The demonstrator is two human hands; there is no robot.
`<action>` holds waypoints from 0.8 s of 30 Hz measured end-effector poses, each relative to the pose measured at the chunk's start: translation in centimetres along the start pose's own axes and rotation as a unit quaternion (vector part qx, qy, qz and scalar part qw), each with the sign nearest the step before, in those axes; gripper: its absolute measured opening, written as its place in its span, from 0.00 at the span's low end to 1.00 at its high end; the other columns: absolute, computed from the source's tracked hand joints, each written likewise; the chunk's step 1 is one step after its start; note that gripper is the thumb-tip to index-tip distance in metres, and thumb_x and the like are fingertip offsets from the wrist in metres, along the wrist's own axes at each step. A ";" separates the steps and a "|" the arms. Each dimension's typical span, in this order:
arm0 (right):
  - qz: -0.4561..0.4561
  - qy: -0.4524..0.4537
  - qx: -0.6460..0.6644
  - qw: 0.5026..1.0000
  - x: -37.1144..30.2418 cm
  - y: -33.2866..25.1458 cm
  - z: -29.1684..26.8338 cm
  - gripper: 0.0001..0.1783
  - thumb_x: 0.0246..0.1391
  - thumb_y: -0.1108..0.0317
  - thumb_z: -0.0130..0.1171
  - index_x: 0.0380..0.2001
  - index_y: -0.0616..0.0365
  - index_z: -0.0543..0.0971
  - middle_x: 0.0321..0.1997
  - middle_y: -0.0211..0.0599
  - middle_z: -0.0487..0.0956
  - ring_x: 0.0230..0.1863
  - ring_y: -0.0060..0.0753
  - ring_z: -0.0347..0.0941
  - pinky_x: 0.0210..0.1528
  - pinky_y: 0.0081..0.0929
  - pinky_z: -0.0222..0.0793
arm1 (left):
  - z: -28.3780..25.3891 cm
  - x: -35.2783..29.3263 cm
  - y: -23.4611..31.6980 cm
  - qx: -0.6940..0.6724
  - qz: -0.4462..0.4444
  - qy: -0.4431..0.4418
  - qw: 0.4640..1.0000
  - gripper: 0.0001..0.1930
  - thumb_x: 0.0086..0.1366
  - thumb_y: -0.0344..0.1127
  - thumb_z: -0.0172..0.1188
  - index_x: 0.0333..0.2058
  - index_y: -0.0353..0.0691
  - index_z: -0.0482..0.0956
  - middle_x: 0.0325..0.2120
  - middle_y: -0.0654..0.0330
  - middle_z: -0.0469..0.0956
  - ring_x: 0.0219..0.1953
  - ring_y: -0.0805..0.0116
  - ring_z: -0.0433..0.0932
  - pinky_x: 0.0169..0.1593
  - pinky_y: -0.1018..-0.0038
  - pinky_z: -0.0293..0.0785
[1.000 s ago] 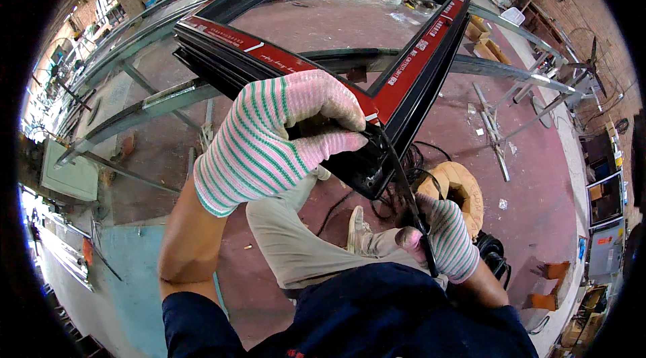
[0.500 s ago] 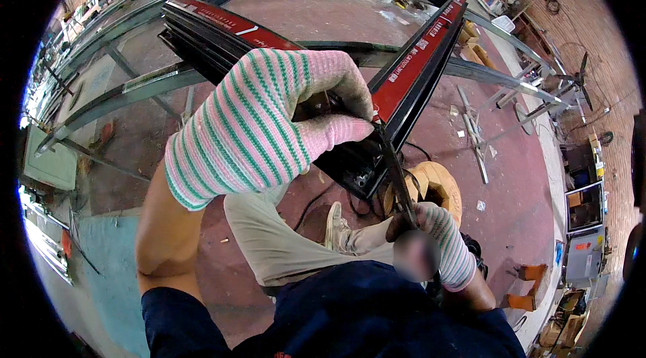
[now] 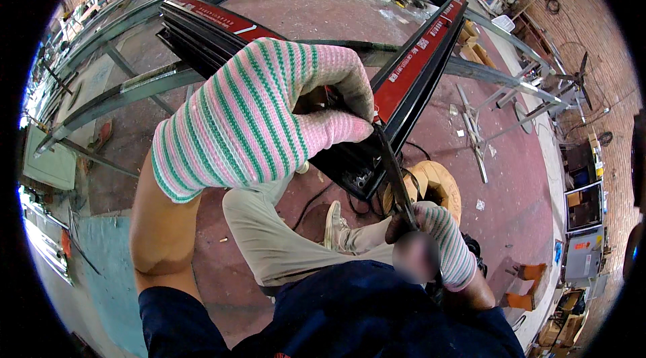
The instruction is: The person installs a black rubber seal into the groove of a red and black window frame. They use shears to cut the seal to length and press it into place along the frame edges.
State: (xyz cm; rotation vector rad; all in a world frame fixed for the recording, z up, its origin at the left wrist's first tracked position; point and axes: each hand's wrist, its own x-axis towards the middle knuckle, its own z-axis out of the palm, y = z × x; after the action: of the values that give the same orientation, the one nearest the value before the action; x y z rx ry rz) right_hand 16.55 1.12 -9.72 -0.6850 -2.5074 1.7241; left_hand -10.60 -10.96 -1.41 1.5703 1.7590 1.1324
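Note:
A black window-type frame [image 3: 420, 99] with red protective film [image 3: 410, 68] on its faces comes to a corner in front of me. My left hand [image 3: 249, 112], in a pink, white and green striped glove, is closed in a pinch at the lower end of the right bar's film. What its fingertips hold is too small to make out. From beside those fingertips a long, narrow dark strip [image 3: 395, 169] slants down to my right hand [image 3: 444, 243]. That hand, gloved alike, is closed around the strip's lower end; its fingers are partly hidden by a blurred patch.
Grey metal rails [image 3: 128, 94] run under the frame. Beneath the corner, near my shoe [image 3: 336, 229], are dark cables and a round tan object [image 3: 444, 190]. Metal offcuts [image 3: 474, 136] lie on the red floor to the right, with an orange-brown bracket-shaped object [image 3: 528, 285] nearer me.
The back of my left hand and its wrist have shifted slightly left and up, while its fingertips stay at the same spot. My right hand and the strip have hardly moved.

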 end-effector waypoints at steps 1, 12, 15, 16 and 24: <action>-0.013 0.001 -0.005 1.000 0.2 0.3 0.1 0.26 0.55 0.57 0.67 0.49 0.68 0.77 0.26 0.45 0.79 0.26 0.42 0.77 0.34 0.30 0.72 | 0.1 -0.1 -0.2 0.011 0.013 0.006 1.000 0.06 0.58 0.30 0.71 0.32 0.39 0.82 0.28 0.64 0.82 0.32 0.78 0.79 0.38 0.77 0.76; -0.033 -0.003 -0.009 0.999 0.7 1.3 0.3 0.27 0.54 0.56 0.68 0.48 0.69 0.78 0.25 0.46 0.79 0.26 0.40 0.78 0.32 0.30 0.73 | 0.3 -0.3 -1.1 0.028 0.035 0.019 0.999 0.07 0.58 0.31 0.71 0.33 0.38 0.82 0.29 0.63 0.82 0.32 0.78 0.79 0.39 0.77 0.76; -0.042 0.013 -0.018 0.999 0.6 1.4 0.4 0.26 0.54 0.57 0.68 0.47 0.70 0.78 0.24 0.46 0.78 0.25 0.41 0.78 0.32 0.30 0.73 | 0.4 0.1 -1.2 0.016 0.054 0.012 0.998 0.07 0.58 0.30 0.70 0.33 0.38 0.81 0.29 0.64 0.82 0.33 0.78 0.79 0.39 0.77 0.76; -0.046 0.012 -0.017 0.999 0.6 1.3 0.5 0.26 0.54 0.57 0.68 0.46 0.70 0.78 0.24 0.46 0.78 0.25 0.41 0.78 0.32 0.30 0.74 | 0.3 -0.1 -0.8 0.018 0.035 0.012 0.999 0.07 0.58 0.30 0.70 0.33 0.38 0.81 0.28 0.64 0.82 0.33 0.78 0.79 0.39 0.77 0.76; -0.010 0.009 -0.019 1.000 0.5 0.9 0.6 0.20 0.51 0.62 0.67 0.41 0.67 0.79 0.24 0.47 0.78 0.27 0.52 0.78 0.32 0.32 0.73 | 0.6 -0.1 -0.9 0.008 0.043 0.033 0.999 0.07 0.58 0.30 0.71 0.32 0.38 0.82 0.27 0.63 0.82 0.32 0.78 0.79 0.38 0.77 0.76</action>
State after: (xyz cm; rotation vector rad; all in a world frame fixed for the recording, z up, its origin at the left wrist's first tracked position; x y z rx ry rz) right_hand 16.27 1.04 -10.82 -0.6705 -2.5322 1.6617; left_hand -10.54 -10.89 -2.54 1.6490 1.7615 1.2270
